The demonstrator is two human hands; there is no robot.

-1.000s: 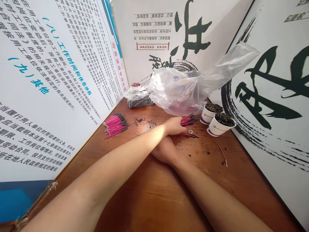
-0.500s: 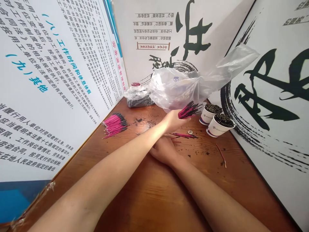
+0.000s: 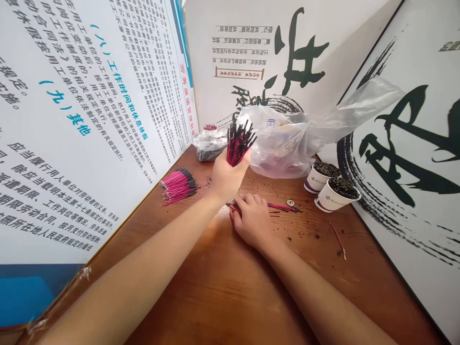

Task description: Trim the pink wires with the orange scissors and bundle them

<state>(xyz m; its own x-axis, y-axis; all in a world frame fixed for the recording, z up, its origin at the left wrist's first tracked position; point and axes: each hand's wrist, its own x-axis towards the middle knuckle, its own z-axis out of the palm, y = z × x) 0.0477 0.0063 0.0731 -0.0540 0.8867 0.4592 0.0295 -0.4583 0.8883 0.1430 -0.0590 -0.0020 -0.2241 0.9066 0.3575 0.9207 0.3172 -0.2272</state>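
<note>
My left hand (image 3: 227, 175) is closed around a bundle of pink-red wires with black ends (image 3: 240, 143), held upright above the table with the black ends at the top. Lower and to the right, my right hand (image 3: 251, 218) rests on the tabletop with bent fingers. A small red-orange piece with a bit of metal (image 3: 234, 209) shows at its thumb and fingertips; most of it is hidden, so I cannot tell what it is. Just beyond that hand lie a few loose wires (image 3: 283, 207). To the left is a fanned pile of similar wires (image 3: 179, 186).
Two paper cups (image 3: 327, 199) filled with dark-ended pieces stand at the right. A clear plastic bag (image 3: 283, 148) and a wrapped black bundle (image 3: 210, 151) sit at the back. Beige rings (image 3: 290, 202), a single wire (image 3: 338, 239) and dark crumbs lie on the table. Printed panels enclose it.
My left hand has moved left with the wire bundle and turned it from pointing right to upright. My right hand, crossed under the left arm before, now shows fully.
</note>
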